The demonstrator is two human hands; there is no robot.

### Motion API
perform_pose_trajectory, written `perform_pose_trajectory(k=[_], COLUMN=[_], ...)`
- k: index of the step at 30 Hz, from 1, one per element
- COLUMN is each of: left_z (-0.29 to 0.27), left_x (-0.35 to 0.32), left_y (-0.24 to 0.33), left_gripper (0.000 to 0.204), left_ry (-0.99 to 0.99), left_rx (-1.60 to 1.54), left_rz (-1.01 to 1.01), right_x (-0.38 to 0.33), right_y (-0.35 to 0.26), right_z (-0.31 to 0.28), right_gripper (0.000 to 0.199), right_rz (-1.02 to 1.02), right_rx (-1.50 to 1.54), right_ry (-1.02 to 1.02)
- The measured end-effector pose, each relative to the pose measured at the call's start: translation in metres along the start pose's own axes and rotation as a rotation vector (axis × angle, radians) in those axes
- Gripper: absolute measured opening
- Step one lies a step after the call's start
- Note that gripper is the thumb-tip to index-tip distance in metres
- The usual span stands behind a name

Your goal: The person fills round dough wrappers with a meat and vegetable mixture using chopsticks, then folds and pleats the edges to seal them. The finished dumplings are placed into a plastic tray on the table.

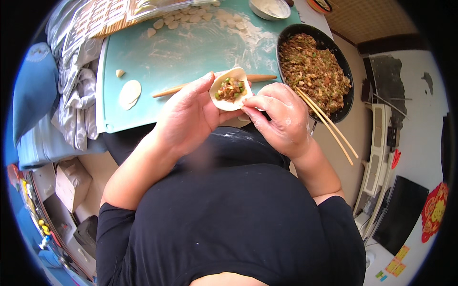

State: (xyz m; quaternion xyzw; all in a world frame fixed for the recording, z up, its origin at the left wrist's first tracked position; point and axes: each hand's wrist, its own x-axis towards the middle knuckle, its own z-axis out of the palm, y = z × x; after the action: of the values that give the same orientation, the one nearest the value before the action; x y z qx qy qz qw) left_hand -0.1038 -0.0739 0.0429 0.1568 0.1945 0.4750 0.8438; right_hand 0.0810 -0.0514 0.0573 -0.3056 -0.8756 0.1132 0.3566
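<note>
A round dumpling wrapper (241,75) rests in my left hand (188,112), with a heap of chopped meat and green filling (230,89) in its middle. My left fingers curl under and behind it, the thumb at its upper left edge. Floury thumb and forefinger of my right hand (279,114) pinch the wrapper's right rim. Behind both hands a wooden rolling pin (168,91) lies across the green mat (157,57). To the right stands a black pan (350,88) full of filling, with a pair of chopsticks (329,125) leaning over its near rim.
Two or so flat wrappers (129,93) overlap on the mat's left, near a small dough piece (119,73). Several dough pieces (191,16) lie in flour at the back. A bowl of flour (270,8) stands at the far right, a woven tray (109,19) at the far left.
</note>
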Motion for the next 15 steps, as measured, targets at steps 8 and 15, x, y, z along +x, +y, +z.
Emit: perform_pose_trajectory(k=[8, 15], left_z=[-0.011, -0.014], left_x=[-0.002, -0.004], left_y=[0.003, 0.003], left_gripper=[0.049, 0.049], left_ry=[-0.003, -0.005], left_rx=[-0.052, -0.043], left_rz=[0.015, -0.035], right_x=[0.007, 0.029], right_y=[-0.005, 0.003], right_z=[0.002, 0.003], right_gripper=[0.021, 0.019], right_rz=[0.107, -0.139], right_rx=[0.237, -0.034], right_ry=[-0.041, -0.021])
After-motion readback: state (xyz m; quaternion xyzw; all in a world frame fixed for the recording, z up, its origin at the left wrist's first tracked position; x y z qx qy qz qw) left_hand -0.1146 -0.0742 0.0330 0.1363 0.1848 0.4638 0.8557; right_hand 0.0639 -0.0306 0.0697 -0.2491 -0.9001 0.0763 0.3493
